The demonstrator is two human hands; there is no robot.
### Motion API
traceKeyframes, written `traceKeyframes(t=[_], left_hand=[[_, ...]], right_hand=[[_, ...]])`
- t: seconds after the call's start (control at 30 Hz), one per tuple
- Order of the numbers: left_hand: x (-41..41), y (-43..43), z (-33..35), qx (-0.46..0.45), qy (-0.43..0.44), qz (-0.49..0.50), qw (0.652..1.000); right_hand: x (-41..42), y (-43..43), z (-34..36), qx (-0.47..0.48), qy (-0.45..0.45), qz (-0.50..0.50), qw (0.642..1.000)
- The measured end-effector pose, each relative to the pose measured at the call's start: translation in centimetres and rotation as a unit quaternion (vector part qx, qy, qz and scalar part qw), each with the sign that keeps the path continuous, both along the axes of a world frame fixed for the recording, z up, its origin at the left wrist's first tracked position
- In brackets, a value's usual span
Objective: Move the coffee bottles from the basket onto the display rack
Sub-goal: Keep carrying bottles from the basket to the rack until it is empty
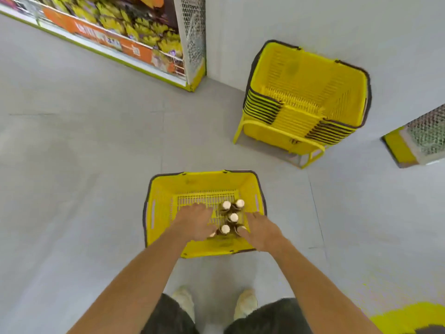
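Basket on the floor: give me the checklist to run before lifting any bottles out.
1. Basket sits flat on the floor: ok.
2. Coffee bottles upright, caps on: ok.
3. Left hand has a firm grip on a bottle: cannot tell, fingers hidden.
4. Right hand has a firm grip on a bottle: cannot tell.
5. Stacked baskets stand apart from the working basket: ok.

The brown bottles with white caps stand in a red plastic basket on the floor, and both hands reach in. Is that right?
Not quite. In the head view the plastic basket is yellow, not red. The brown bottles with white caps do stand in it on the floor, and the left hand and right hand both reach in.
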State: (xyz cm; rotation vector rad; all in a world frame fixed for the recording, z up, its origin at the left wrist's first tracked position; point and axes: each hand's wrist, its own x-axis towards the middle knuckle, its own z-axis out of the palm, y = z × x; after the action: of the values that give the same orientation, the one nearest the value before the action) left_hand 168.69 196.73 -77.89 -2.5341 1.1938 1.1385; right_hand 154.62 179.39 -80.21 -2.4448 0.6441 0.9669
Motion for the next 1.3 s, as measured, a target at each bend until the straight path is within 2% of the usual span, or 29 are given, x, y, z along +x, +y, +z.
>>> traceKeyframes(t=[0.2,0.33,0.5,0.67,0.77,0.87,1.03,1.17,1.3], left_hand=[[2.4,-3.6,-16.9,-0.038,-0.018,0.004,0.999],[2.4,-5.0,-24.2,-0.080,-0.005,0.037,0.996],[1.1,-6.1,-28.0,-0.242,0.023,0.146,0.959],[1.6,-6.1,-25.0,-0.308,0.041,0.211,0.927],[3.0,-4.8,-17.8,-0.346,0.045,0.229,0.909],[4.8,-2.5,-6.2,-0.375,0.047,0.261,0.888],[7.5,3.2,18.0,-0.441,0.037,0.331,0.833],[8.3,10.1,38.1,-0.473,-0.003,0.362,0.803],[8.0,17.9,54.1,-0.482,-0.062,0.404,0.775]], right_hand=[[3.7,-3.1,-15.7,-0.009,-0.039,-0.030,0.999],[5.1,-3.3,-21.8,-0.022,-0.082,-0.071,0.994],[5.5,-3.7,-23.9,-0.042,-0.113,-0.092,0.988],[5.9,-3.9,-19.3,-0.034,-0.165,-0.111,0.979],[6.6,-4.1,-12.0,-0.021,-0.208,-0.112,0.971],[8.7,-3.2,-0.9,-0.008,-0.246,-0.067,0.967],[13.7,1.0,23.5,0.007,-0.318,0.019,0.948],[17.2,6.2,43.1,0.035,-0.365,0.106,0.924],[20.3,12.8,58.5,0.069,-0.412,0.184,0.890]])
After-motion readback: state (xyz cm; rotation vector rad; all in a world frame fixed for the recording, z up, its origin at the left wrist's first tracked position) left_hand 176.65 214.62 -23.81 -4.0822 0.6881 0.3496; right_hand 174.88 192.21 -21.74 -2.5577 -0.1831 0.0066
